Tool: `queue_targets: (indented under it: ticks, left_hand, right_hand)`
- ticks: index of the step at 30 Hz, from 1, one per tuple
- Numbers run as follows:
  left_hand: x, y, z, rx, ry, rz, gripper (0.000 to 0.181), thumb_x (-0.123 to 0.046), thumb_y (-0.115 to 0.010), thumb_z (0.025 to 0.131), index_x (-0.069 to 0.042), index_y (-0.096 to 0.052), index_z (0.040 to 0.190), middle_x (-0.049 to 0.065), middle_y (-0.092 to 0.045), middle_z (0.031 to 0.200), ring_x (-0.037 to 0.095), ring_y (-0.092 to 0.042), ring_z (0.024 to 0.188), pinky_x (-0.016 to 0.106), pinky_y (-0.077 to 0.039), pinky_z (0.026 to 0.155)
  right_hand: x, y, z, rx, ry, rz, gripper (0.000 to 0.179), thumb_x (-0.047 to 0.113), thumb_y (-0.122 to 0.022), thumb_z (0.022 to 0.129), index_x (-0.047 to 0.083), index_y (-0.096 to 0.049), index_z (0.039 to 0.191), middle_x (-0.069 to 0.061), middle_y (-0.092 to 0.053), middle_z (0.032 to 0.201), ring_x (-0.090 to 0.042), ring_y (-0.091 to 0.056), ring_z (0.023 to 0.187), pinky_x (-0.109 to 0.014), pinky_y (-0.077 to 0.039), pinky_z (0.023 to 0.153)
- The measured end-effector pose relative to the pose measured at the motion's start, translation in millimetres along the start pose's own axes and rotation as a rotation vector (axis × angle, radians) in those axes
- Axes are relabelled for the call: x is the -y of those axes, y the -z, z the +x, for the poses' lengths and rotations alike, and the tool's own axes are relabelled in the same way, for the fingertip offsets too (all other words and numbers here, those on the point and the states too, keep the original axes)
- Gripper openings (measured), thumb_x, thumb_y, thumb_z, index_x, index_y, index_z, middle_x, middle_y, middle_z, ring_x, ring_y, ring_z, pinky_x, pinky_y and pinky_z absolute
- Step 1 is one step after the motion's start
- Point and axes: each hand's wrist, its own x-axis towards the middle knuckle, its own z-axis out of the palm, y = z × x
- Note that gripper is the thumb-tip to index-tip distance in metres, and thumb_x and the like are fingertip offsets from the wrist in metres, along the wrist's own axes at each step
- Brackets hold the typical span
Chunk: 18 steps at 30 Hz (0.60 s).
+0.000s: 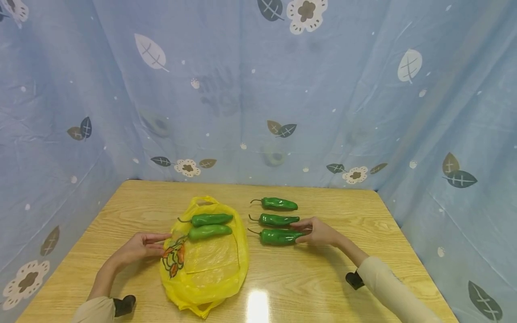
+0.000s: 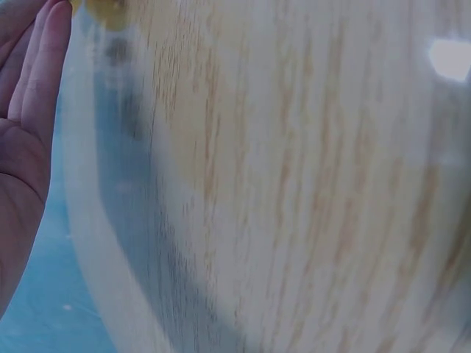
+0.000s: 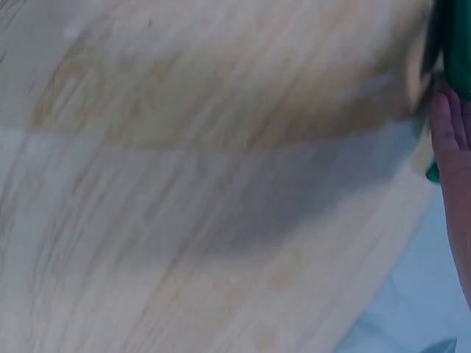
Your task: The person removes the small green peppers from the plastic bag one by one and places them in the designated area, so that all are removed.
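Observation:
My right hand [image 1: 321, 232] pinches the tip of the nearest green chili pepper [image 1: 276, 237], thumb on its near side. Just beyond it lie a second green pepper [image 1: 276, 220] and a third [image 1: 278, 204], stems to the left. At the left rim of a yellow plastic bag [image 1: 212, 280] is my left hand [image 1: 137, 248], fingers fairly straight, fingertips right at the rim. On the bag rest a dark green pepper [image 1: 212, 219] and a lighter green one [image 1: 210, 231]. The right wrist view shows part of a green pepper [image 3: 460, 51] by the fingers.
Everything lies on a light wooden table [image 1: 323, 287]. A blue curtain [image 1: 242, 89] with leaf and flower prints hangs behind and on both sides. Dark wrist camera mounts [image 1: 124, 305] sit by each wrist. A bright reflection shows at the table's front.

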Motion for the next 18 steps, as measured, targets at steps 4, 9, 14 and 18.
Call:
queue_targets:
  ticks: [4,9,14,18]
  left_hand:
    - [0.5,0.0,-0.7,-0.009,0.001,0.012,0.054,-0.011,-0.064,0.093,0.016,-0.043,0.135,0.039,-0.036,0.138,0.004,-0.062,0.102,0.026,-0.055,0.083]
    - [3.4,1.2,-1.1,-0.005,-0.018,0.015,0.054,-0.011,-0.064,0.092,0.016,-0.043,0.134,0.04,-0.035,0.138,0.001,-0.062,0.101,0.024,-0.054,0.083]
    - [5.3,3.5,-3.7,-0.006,-0.001,0.033,0.054,-0.012,-0.064,0.093,0.015,-0.043,0.135,0.037,-0.037,0.139,-0.003,-0.059,0.102,0.023,-0.054,0.084]
    - [5.9,4.9,-4.0,-0.005,-0.006,0.054,0.055,-0.013,-0.064,0.093,0.015,-0.044,0.135,0.038,-0.037,0.139,0.015,-0.062,0.109,0.024,-0.054,0.084]
  right_hand:
    - [4.1,15.5,-12.0,-0.004,-0.041,0.033,0.052,0.014,-0.067,0.091,-0.011,-0.051,0.132,-0.026,-0.054,0.131,-0.041,-0.051,0.121,-0.038,-0.049,0.097]
    - [5.8,32.3,-28.8,-0.106,-0.092,0.06,0.046,0.013,-0.063,0.094,-0.009,-0.051,0.133,-0.028,-0.049,0.135,-0.045,-0.046,0.124,-0.037,-0.05,0.095]
    - [3.3,37.4,-36.5,-0.239,-0.083,0.217,0.045,0.009,-0.062,0.094,-0.013,-0.051,0.131,-0.032,-0.05,0.132,-0.039,-0.053,0.119,-0.043,-0.049,0.095]
    - [0.1,35.3,-36.7,-0.343,-0.031,0.3,0.046,0.008,-0.064,0.092,-0.015,-0.05,0.129,-0.014,-0.064,0.122,-0.028,-0.06,0.113,-0.048,-0.045,0.096]
